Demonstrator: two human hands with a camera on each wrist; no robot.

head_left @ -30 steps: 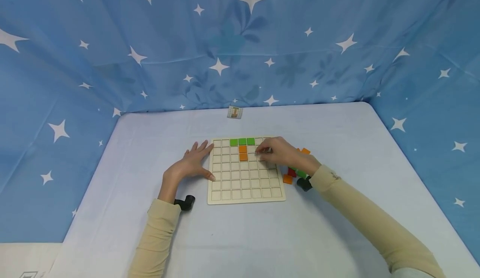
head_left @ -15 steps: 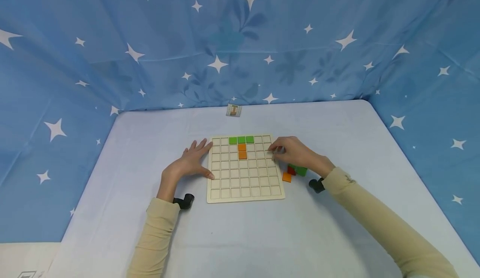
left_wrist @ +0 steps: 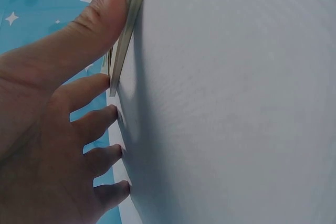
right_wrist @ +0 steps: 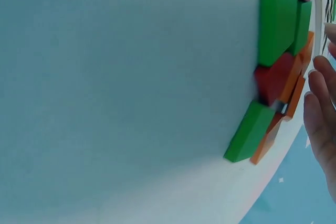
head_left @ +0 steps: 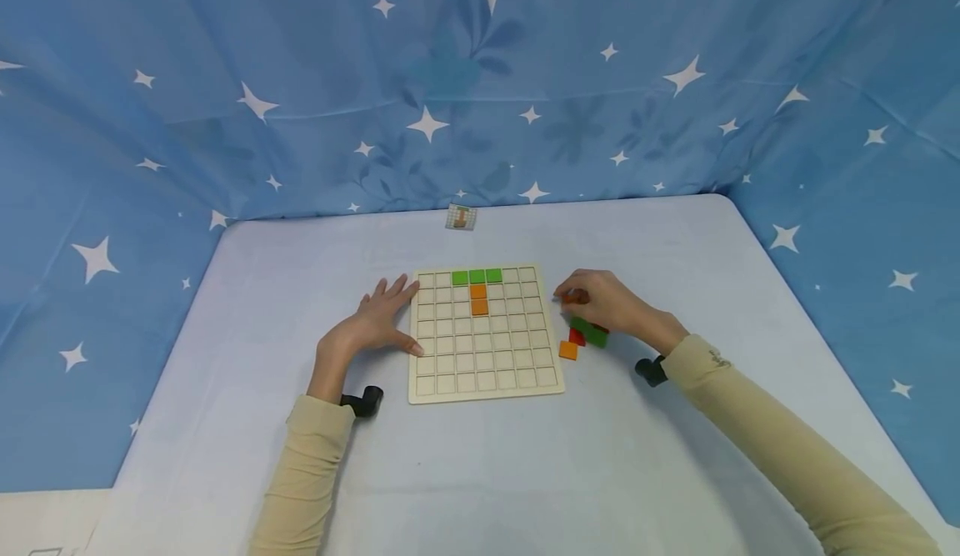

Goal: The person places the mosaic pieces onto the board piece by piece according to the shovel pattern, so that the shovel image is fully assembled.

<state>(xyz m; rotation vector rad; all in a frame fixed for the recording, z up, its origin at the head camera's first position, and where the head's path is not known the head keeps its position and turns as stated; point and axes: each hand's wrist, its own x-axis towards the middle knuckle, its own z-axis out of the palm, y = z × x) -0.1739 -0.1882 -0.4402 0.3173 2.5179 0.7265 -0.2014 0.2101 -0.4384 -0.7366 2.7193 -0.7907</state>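
A pale wooden grid board (head_left: 487,385) lies on the table. Three green tiles (head_left: 477,277) sit in its far row, and two orange tiles (head_left: 478,299) run down below the middle one. With fingers spread, my left hand (head_left: 373,321) rests at the board's left edge; in the left wrist view its thumb (left_wrist: 97,22) touches the board's side. Beyond the right edge, my right hand (head_left: 603,302) hovers over loose green, red and orange tiles. Its fingers (right_wrist: 317,114) are loosely bent beside a green tile (right_wrist: 278,24) and a red tile (right_wrist: 273,80), with no tile visibly held.
A small patterned card (head_left: 461,217) lies at the table's far edge. One orange tile (head_left: 568,350) lies at the near end of the loose pile. Black wrist cameras (head_left: 365,402) are on both wrists. A blue star-printed curtain (head_left: 480,81) surrounds the white table.
My right hand has moved right, from over the board to the loose tiles. My left hand stays at the board's left edge. The tiles on the board look the same.
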